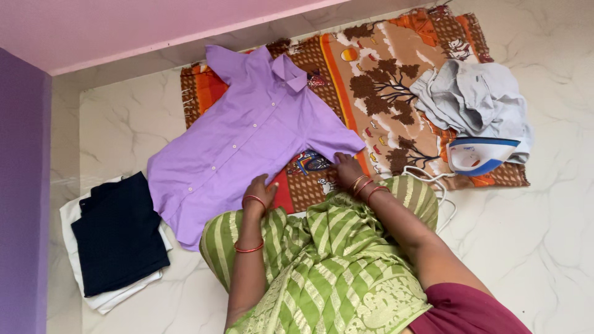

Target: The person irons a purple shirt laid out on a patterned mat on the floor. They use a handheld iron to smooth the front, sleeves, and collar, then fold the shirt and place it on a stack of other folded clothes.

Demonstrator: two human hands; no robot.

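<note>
Hands rest flat and open — left hand (261, 190) on the lilac short-sleeved cotton shirt (247, 133), right hand (346, 167) at its sleeve — spread along the patterned orange-brown blanket's (371, 74) near edge. Pressing unevenly could crease it; the white-and-blue iron (479, 154) sits at the right edge.

Open marble floor (526, 247) to the right and near the wall. Purple shirt (247, 139) covers left half of patterned blanket (371, 80); bare blanket strip between shirt and crumpled grey clothes (473, 99). Iron (479, 154) and its white cord (442, 185) block right edge. Folded dark stack (117, 232) blocks left.
</note>
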